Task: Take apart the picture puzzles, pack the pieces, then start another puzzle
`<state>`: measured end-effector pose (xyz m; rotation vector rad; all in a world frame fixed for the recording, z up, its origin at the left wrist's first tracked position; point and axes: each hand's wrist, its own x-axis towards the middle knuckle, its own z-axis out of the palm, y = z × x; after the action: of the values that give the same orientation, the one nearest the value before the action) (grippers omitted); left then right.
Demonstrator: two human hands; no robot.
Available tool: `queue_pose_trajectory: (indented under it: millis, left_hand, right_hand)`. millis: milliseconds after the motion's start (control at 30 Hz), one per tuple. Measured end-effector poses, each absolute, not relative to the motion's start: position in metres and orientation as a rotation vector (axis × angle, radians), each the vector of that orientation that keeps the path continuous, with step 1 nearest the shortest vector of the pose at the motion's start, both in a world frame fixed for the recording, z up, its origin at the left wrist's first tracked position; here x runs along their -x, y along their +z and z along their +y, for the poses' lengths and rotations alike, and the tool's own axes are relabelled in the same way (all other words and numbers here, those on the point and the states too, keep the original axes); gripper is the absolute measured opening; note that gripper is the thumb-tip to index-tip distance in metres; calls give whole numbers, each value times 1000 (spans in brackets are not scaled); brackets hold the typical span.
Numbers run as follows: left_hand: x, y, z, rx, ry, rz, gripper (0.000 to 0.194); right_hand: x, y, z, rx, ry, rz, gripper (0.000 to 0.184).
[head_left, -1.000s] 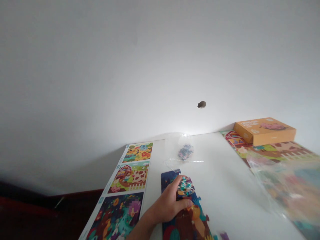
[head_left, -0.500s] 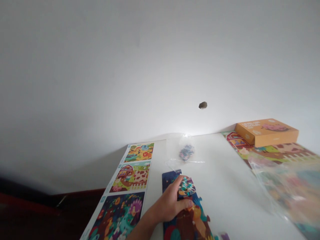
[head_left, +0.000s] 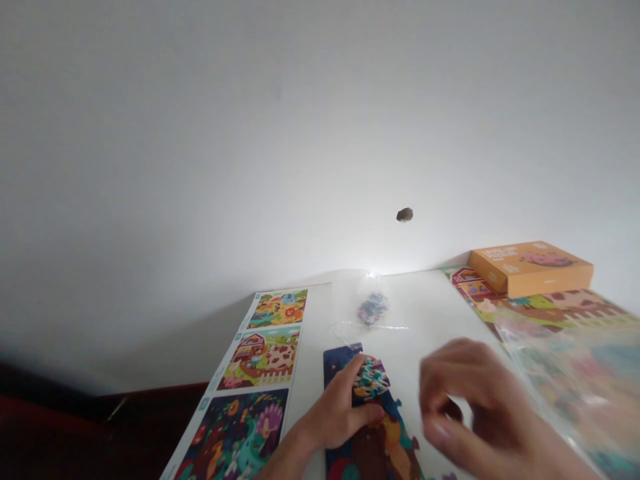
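Observation:
My left hand point(head_left: 337, 417) rests on a long dark-blue jigsaw puzzle point(head_left: 336, 360) and grips a small bunch of multicoloured puzzle pieces point(head_left: 371, 378) between thumb and fingers. My right hand point(head_left: 475, 410) hovers over the white table point(head_left: 430, 313), to the right of the puzzle. It is blurred by motion, with its fingers curled and apart, and I see nothing in it. The lower end of the puzzle runs out of view at the bottom edge.
A clear plastic bag point(head_left: 373, 310) with a few pieces lies beyond the puzzle. Left of it lies a printed sheet of colourful pictures point(head_left: 263, 353). At the far right are an orange box point(head_left: 530, 269) on a farm-picture sheet and glossy clear plastic point(head_left: 570, 380).
My right hand has come into view from the lower right. My left hand stays on the puzzle with the pieces, and the view has shifted only slightly.

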<state>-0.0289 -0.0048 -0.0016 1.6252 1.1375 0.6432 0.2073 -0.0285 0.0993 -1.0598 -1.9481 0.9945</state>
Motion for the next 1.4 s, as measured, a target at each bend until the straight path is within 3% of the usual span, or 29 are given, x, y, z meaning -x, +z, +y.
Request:
queue_pose_trajectory:
  millis: [100, 300, 467, 833, 967, 1100, 1233, 1333, 1400]
  left_hand:
    - [28, -1, -4, -1611, 640, 1034, 63]
    - [29, -3, -3, -1549, 655, 1028, 58]
    - [31, -2, -4, -1570, 679, 978, 51]
    - [28, -6, -8, -1260, 857, 827, 58]
    - [27, -6, -7, -1024, 1054, 869, 66]
    - [21, -8, -2, -814, 1178, 952, 69]
    - [12, -6, 0, -679, 1079, 842, 47]
    - [8, -6, -2, -636, 1012, 774, 34]
    - [7, -7, -3, -651, 960, 755, 36]
  right_hand:
    - [-207, 78, 2, 1238, 1079, -2230, 35]
    - [-199, 32, 17, 1357, 2014, -2363, 38]
    - [-192, 19, 15, 1153, 2408, -2187, 19]
    - [-195, 17, 21, 899, 2643, -2109, 15]
    - [-199, 23, 19, 830, 2593, -2015, 16]
    - [-195, 20, 18, 943, 2144, -1721, 26]
    - [-181, 11, 19, 1157, 1581, -1492, 42]
    - [-173, 3, 20, 1251, 1437, -1463, 40]
    - [-170, -1, 19, 1268, 1401, -1481, 37]
